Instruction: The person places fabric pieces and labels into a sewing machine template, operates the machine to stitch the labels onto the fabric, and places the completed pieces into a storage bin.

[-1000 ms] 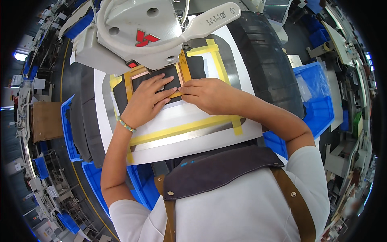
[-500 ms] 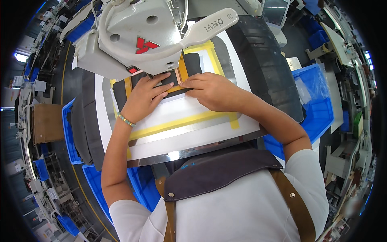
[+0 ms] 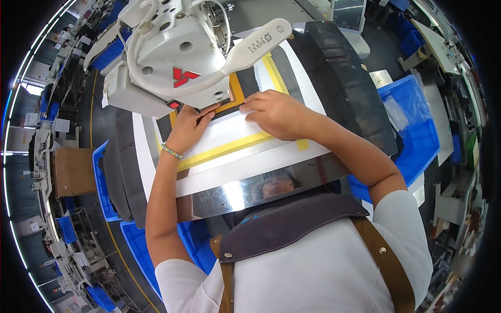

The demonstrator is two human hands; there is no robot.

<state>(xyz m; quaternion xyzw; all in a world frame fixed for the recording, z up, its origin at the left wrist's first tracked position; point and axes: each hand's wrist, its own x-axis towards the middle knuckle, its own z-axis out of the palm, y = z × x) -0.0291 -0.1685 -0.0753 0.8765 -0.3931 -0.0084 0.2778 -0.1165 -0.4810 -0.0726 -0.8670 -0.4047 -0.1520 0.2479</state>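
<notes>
My left hand [image 3: 191, 128], a beaded bracelet at its wrist, lies palm down with its thumb apart. Its fingers reach under the head of a white sewing machine [image 3: 169, 49], which partly hides them. My right hand [image 3: 275, 113] has its fingers bent and pressed together at the near edge of a black piece of fabric [image 3: 249, 86]. An orange frame [image 3: 238, 91] lies on the fabric, beside my right fingertips. Beneath is a white sheet [image 3: 229, 172] bordered with yellow tape [image 3: 229, 150]. The machine's needle area is hidden.
A white lamp [image 3: 255, 49] juts from the machine above my hands. A shiny metal plate [image 3: 245, 193] edges the table nearest me. Blue bins stand at the right [image 3: 420, 141] and lower left [image 3: 141, 248]. Dark padded covers [image 3: 344, 78] flank the work.
The taped sheet, with fabric and frame, has slid away from me under the machine, baring more of the metal plate. My left fingers are now further beneath the machine head. The view has shifted slightly.
</notes>
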